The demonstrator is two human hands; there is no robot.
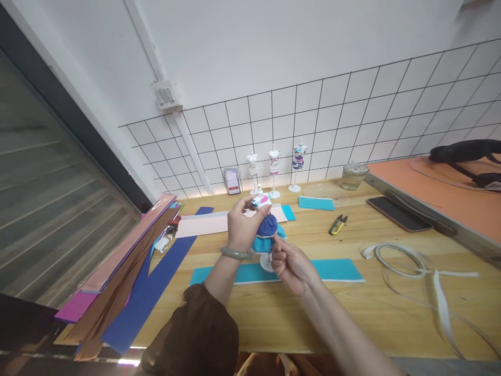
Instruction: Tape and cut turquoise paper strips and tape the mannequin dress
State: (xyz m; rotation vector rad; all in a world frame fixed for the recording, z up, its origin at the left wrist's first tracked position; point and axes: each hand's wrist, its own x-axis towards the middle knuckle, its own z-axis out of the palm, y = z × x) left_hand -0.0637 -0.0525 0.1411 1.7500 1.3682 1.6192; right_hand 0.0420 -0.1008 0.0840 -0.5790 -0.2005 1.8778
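Observation:
A miniature dress form on a round white base stands in front of me, wearing a patterned white top and a tiered skirt, dark blue above turquoise. My left hand, with a bangle at the wrist, is wrapped around the form's upper body. At the skirt's lower right, my right hand pinches the hem with thumb and forefinger, its other fingers curled. Beneath the base lies a turquoise strip with a white edge.
Several coloured strips are piled at the left. Three small dress forms stand by the wall grid, near a propped phone. Thread snips, a dark phone, a glass and white ribbon lie to the right.

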